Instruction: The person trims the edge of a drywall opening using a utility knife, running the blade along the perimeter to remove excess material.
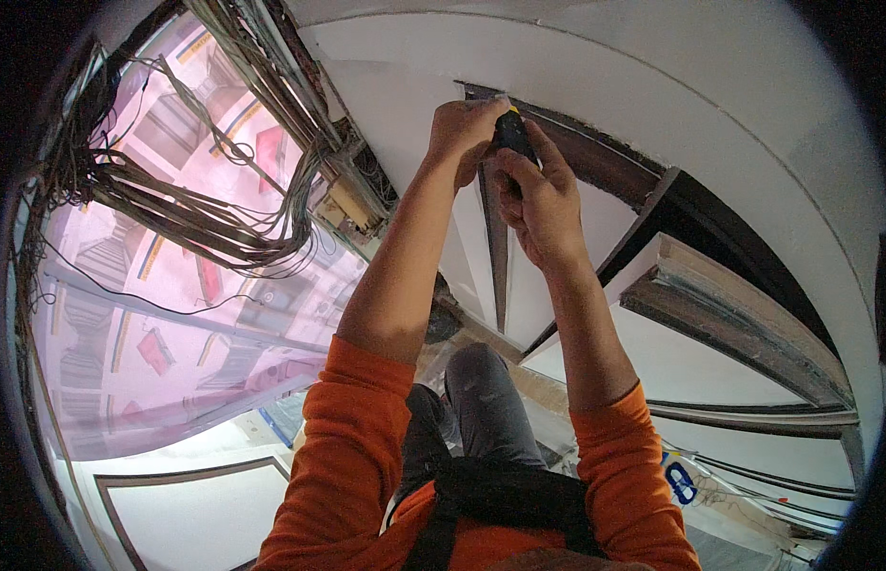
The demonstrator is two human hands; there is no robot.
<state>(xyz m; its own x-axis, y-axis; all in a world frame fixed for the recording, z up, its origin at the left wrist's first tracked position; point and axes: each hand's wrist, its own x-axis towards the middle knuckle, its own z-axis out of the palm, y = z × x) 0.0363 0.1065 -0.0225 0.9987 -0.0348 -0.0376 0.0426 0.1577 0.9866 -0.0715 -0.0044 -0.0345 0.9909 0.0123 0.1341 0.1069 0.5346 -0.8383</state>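
Note:
High on a white panel [376, 86], both of my arms reach up to the corner of a dark wooden frame strip [595, 152]. My right hand [543, 205] is closed around a black hand tool [512, 136] with a yellow part at its upper end, the index finger lying along its side. Which kind of tool it is does not show, and its tip is hidden at the frame. Close beside it, my left hand [462, 133] has its fingers curled in at the frame's corner, touching or nearly touching the tool. What those fingers hold, if anything, is hidden.
Thick bundles of old cables [195, 214] hang at the left before a pink printed sheet [167, 314]. A heavy moulded wooden beam [738, 305] juts out at the right. An open wiring recess [352, 195] lies left of my arms. Below are my legs [486, 400].

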